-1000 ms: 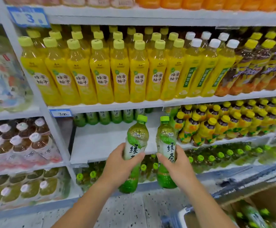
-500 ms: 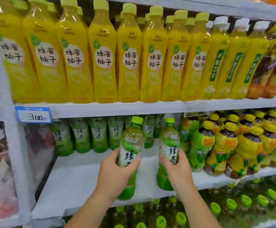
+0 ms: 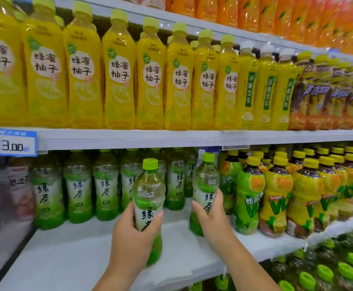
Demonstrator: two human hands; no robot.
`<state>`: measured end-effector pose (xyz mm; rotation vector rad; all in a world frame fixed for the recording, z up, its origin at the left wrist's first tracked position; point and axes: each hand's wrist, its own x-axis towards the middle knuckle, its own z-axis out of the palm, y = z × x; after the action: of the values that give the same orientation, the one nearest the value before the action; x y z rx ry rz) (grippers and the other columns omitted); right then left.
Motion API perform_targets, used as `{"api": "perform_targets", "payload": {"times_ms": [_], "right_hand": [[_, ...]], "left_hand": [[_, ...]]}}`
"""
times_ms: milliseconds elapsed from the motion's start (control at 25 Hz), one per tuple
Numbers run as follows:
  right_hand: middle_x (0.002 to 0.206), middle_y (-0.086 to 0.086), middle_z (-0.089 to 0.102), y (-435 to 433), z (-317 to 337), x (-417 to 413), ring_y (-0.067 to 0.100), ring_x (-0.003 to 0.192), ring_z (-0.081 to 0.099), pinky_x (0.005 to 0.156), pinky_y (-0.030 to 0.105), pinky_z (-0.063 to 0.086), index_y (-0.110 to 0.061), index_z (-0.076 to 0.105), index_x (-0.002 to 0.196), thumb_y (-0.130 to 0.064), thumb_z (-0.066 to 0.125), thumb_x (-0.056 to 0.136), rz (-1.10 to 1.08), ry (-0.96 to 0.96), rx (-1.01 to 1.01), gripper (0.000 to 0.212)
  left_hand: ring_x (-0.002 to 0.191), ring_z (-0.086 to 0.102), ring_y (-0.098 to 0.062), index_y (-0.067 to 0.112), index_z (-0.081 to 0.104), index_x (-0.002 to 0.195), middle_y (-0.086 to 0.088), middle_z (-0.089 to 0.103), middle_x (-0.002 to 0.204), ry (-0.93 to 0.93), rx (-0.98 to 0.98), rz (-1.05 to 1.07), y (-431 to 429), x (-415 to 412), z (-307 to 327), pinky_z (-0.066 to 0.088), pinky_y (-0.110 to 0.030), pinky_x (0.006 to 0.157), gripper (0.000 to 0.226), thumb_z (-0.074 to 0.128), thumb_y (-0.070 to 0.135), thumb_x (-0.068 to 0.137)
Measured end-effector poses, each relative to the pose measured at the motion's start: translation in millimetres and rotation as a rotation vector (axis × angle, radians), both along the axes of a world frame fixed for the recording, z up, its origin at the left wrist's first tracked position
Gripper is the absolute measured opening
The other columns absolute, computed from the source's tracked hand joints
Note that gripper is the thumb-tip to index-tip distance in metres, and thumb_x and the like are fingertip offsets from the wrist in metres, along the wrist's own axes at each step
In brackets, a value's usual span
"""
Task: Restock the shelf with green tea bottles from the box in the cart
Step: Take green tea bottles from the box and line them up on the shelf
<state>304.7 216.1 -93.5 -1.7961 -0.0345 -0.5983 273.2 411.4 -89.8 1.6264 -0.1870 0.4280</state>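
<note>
Fingers [image 3: 218, 198] curled round both green tea bottles: left hand [image 3: 133, 234] holds left bottle [image 3: 149, 192], right hand [image 3: 211, 219] holds right bottle [image 3: 206, 185], centre frame at the white shelf [image 3: 66, 259]. Shove carelessly and the back row [image 3: 77, 185] could topple, imo.

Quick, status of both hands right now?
Left hand: closed, holding the first green tea bottle.
Right hand: closed, holding the second green tea bottle.
</note>
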Motion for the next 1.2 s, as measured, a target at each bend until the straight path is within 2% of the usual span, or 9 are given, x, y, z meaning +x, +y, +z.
{"api": "perform_targets", "payload": {"times_ms": [80, 200, 280, 360, 440, 600, 880, 1040, 1200], "right_hand": [[0.126, -0.020, 0.051, -2.6, -1.6, 2.1, 0.000, 0.119, 0.050, 0.100, 0.024, 0.039, -0.047, 0.032, 0.126, -0.032, 0.065, 0.092, 0.007, 0.012, -0.025, 0.049], [0.125, -0.009, 0.045, -11.5, -19.3, 10.2, 0.011, 0.119, 0.044, 0.105, 0.035, 0.038, -0.034, 0.038, 0.135, -0.040, 0.069, 0.084, -0.095, 0.100, -0.192, 0.059], [0.121, -0.010, 0.052, -15.5, -26.0, 16.3, 0.011, 0.117, 0.049, 0.100, 0.033, 0.041, -0.035, 0.044, 0.129, -0.031, 0.076, 0.079, -0.108, 0.129, -0.198, 0.059], [0.111, -0.012, 0.059, -16.9, -21.5, 28.0, 0.011, 0.108, 0.056, 0.092, 0.028, 0.045, -0.028, 0.049, 0.118, -0.022, 0.078, 0.080, -0.118, 0.160, -0.125, 0.048], [0.106, -0.011, 0.057, -17.8, -13.1, 40.4, 0.011, 0.101, 0.054, 0.092, 0.028, 0.045, -0.023, 0.046, 0.113, -0.018, 0.078, 0.081, -0.158, 0.189, -0.108, 0.045], [0.107, -0.009, 0.058, -22.4, -8.5, 65.0, 0.016, 0.111, 0.057, 0.098, 0.032, 0.044, -0.019, 0.048, 0.124, -0.013, 0.077, 0.082, -0.179, 0.206, -0.063, 0.051], [0.117, -0.003, 0.067, -24.2, -25.1, 99.7, 0.019, 0.110, 0.063, 0.090, 0.028, 0.049, -0.024, 0.052, 0.129, -0.023, 0.081, 0.079, -0.150, 0.128, -0.010, 0.058], [0.122, -0.005, 0.063, -31.5, -30.2, 105.0, 0.015, 0.111, 0.059, 0.095, 0.026, 0.044, -0.026, 0.049, 0.137, -0.020, 0.072, 0.087, -0.103, 0.155, -0.031, 0.055], [0.115, -0.003, 0.066, -34.5, -32.8, 111.8, 0.017, 0.108, 0.061, 0.092, 0.026, 0.045, -0.024, 0.052, 0.134, -0.017, 0.070, 0.089, -0.082, 0.145, -0.032, 0.049]], "left_hand": [[0.084, 0.068, 0.003, 0.036, 0.066, 0.107, 0.020, 0.074, 0.093, 0.013, 0.021, -0.019, 2.4, 2.3, -1.8, 0.055, -0.028, 0.076, 0.026, 0.077, 0.031, 0.084], [0.090, 0.066, 0.007, 0.038, 0.065, 0.110, 0.020, 0.073, 0.099, 0.060, 0.059, -0.065, 7.4, 6.5, -5.3, 0.050, -0.018, 0.074, 0.030, 0.077, 0.036, 0.082], [0.092, 0.065, 0.004, 0.040, 0.064, 0.106, 0.016, 0.072, 0.102, 0.081, 0.065, -0.064, 7.6, 8.9, -6.4, 0.047, -0.016, 0.071, 0.029, 0.078, 0.037, 0.080], [0.096, 0.062, 0.004, 0.040, 0.063, 0.107, 0.016, 0.070, 0.104, 0.084, 0.054, -0.047, 7.2, 12.6, -11.6, 0.046, -0.019, 0.073, 0.031, 0.078, 0.038, 0.080], [0.099, 0.060, 0.001, 0.038, 0.061, 0.114, 0.016, 0.068, 0.108, 0.092, 0.063, -0.025, 6.5, 15.6, -14.3, 0.047, -0.026, 0.080, 0.039, 0.077, 0.041, 0.078], [0.103, 0.063, -0.009, 0.031, 0.058, 0.122, 0.017, 0.068, 0.108, 0.081, 0.031, 0.035, 7.9, 22.3, -18.8, 0.047, -0.034, 0.088, 0.054, 0.079, 0.043, 0.073], [0.098, 0.065, -0.011, 0.026, 0.061, 0.113, 0.011, 0.071, 0.100, 0.050, 0.022, 0.060, 5.1, 28.2, -19.3, 0.051, -0.041, 0.092, 0.066, 0.078, 0.050, 0.054], [0.096, 0.063, -0.002, 0.029, 0.060, 0.110, 0.015, 0.071, 0.098, 0.056, -0.024, 0.042, 9.5, 30.8, -23.0, 0.047, -0.032, 0.086, 0.057, 0.087, 0.034, 0.060], [0.097, 0.067, -0.007, 0.035, 0.062, 0.098, 0.016, 0.074, 0.093, 0.114, -0.036, -0.028, 18.5, 35.9, -26.3, 0.047, -0.032, 0.086, 0.050, 0.088, 0.005, 0.068]]}}
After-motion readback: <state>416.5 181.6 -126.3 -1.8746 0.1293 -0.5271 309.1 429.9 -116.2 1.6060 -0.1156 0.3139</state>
